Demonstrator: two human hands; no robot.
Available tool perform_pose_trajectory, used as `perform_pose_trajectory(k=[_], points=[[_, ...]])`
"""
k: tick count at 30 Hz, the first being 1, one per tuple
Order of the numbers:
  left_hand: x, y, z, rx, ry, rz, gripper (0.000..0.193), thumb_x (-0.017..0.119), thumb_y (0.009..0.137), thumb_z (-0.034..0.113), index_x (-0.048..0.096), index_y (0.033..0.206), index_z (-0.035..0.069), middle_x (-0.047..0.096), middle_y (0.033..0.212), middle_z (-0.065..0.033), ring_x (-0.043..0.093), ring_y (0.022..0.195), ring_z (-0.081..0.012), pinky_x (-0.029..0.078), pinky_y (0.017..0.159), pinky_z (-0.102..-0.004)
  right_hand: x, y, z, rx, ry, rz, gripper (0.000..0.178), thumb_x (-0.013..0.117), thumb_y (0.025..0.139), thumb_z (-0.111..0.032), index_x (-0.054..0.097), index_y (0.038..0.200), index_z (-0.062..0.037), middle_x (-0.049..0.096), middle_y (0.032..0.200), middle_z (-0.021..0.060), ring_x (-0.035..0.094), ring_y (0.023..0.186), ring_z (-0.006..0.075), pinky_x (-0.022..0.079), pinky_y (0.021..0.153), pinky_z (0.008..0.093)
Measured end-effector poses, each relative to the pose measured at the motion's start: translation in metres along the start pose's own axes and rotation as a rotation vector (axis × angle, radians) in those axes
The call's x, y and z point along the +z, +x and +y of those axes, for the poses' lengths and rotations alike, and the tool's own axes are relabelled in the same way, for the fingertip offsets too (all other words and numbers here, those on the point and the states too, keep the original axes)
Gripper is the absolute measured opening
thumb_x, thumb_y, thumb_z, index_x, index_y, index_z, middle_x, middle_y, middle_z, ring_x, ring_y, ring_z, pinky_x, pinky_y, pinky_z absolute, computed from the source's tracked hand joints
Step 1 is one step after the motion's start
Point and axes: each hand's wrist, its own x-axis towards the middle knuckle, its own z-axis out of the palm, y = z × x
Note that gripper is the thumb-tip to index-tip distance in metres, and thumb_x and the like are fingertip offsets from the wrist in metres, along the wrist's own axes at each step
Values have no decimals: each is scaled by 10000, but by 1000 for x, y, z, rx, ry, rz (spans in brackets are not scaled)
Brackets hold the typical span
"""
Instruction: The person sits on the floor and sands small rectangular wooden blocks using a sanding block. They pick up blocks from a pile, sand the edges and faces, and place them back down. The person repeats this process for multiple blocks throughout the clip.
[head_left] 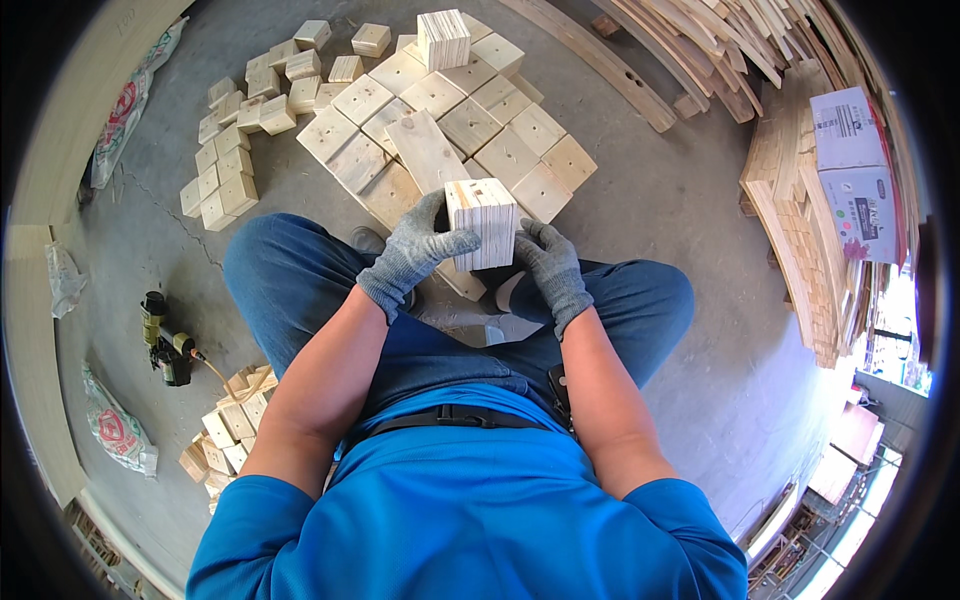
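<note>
A pale wooden block (pixel 483 222) with layered edges stands in front of me, between my gloved hands. My left hand (pixel 415 250) wraps its left side, the thumb lying across the near face. At the block's right side my right hand (pixel 550 262) presses with bent fingers, some of them hidden behind it. Both hands wear grey knit gloves. A wooden board (pixel 425 150) slants from the block across a low bed of square wooden blocks (pixel 510 157). Another layered block (pixel 443 40) stands on the far end of that bed.
Loose blocks (pixel 238 160) lie in rows at the left, with more (pixel 228 430) near my left elbow. A green and black nail gun (pixel 165 340) with a hose rests on the floor. Stacked planks (pixel 800 220) and a carton (pixel 855 170) stand at the right.
</note>
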Motion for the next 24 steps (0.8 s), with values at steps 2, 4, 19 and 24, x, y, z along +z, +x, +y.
perform_pose_trajectory(k=[2, 4, 19, 24], points=[[1, -1, 3, -5, -7, -1, 1024, 986, 785, 348, 470, 1572, -57, 633, 1477, -200, 608, 1366, -276, 464, 1185, -405, 0, -3, -8, 10, -33, -6, 528, 803, 972, -87, 630, 1449, 58, 755, 1305, 179, 725, 1164, 206, 569, 1028, 312], [2, -2, 6, -5, -7, 0, 1032, 988, 783, 356, 469, 1573, -58, 632, 1478, -201, 608, 1366, -276, 464, 1185, -406, -1, -4, -8, 2, -30, -2, 526, 802, 972, -85, 630, 1449, 58, 756, 1303, 178, 725, 1163, 206, 569, 1026, 312], [0, -1, -2, -9, -5, -9, 1072, 990, 777, 401, 452, 1579, -65, 613, 1500, -220, 580, 1403, -305, 431, 1216, -417, -1, 1, 4, 1, 2, -2, 527, 813, 973, -116, 638, 1439, 59, 767, 1263, 177, 733, 1137, 206, 572, 1014, 313], [1, -1, 1, -2, 8, -3, 1077, 993, 768, 402, 456, 1573, -70, 621, 1492, -217, 589, 1393, -297, 439, 1209, -414, -1, 0, 3, -20, 10, 1, 523, 812, 977, -124, 640, 1434, 63, 768, 1261, 174, 733, 1143, 205, 573, 1014, 314]])
